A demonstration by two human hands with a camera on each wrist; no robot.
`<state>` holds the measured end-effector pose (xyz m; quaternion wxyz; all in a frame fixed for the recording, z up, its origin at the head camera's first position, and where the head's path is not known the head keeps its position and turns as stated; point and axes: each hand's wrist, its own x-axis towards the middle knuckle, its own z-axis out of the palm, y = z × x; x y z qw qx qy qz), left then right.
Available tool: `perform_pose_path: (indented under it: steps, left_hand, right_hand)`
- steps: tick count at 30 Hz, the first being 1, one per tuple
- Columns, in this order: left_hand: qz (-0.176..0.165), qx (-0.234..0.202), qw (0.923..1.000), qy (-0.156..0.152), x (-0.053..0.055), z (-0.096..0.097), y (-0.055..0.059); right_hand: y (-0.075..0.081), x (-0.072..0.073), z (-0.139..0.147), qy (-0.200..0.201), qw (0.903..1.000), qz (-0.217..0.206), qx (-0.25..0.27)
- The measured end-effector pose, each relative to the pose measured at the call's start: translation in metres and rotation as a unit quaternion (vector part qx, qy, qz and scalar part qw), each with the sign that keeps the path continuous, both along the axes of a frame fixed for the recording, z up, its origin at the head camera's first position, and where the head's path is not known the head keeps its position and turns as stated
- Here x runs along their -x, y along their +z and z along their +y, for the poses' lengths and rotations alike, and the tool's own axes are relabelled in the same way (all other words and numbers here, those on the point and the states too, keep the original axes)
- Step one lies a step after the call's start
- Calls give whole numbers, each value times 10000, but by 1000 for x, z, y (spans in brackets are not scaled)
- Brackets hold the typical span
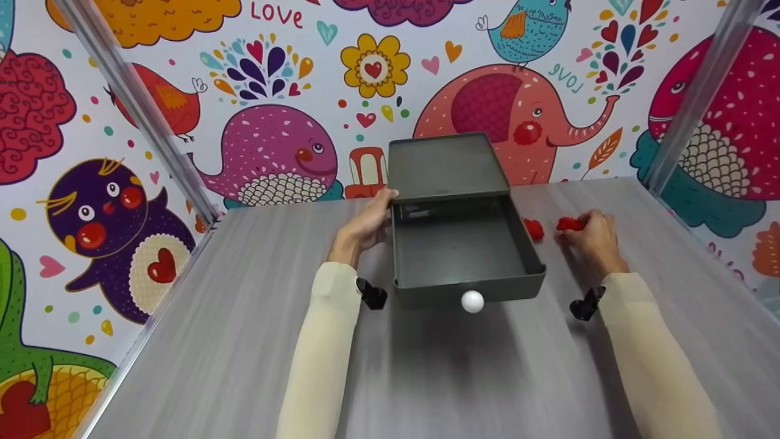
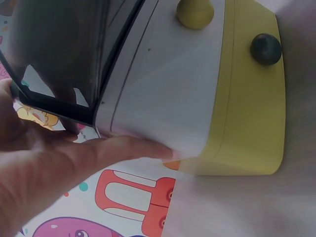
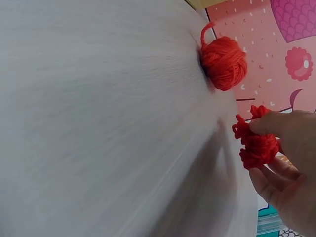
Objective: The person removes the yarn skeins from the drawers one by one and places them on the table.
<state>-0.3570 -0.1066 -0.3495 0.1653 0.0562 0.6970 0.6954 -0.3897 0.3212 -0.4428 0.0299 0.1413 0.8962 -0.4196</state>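
To the right of the drawer unit [image 1: 448,167], a red yarn bundle [image 3: 259,148] was pinched between the thumb and fingers of the right hand [image 1: 597,241]. A red yarn ball [image 3: 224,63] was located on the table [image 1: 262,305], between the unit and that hand. The unit was contacted at its left side by the left hand [image 1: 364,225], thumb and finger spread apart. The grey top drawer [image 1: 463,250], fitted with a white knob [image 1: 473,301], was extended.

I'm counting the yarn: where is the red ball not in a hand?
In the head view, the red yarn ball sits on the table, just right of the open drawer and left of the right hand.
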Motion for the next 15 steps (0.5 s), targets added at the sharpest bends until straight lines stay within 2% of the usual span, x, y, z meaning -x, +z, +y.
perform_pose_path:
  steps: [10,15]
  left_hand:
    - [-3,20,10000,23,0,1,1]
    - [8,84,10000,35,0,-1,1]
  right_hand:
    - [-6,-1,2,243,9992,117,-301]
    - [-7,-1,3,391,9974,327,-505]
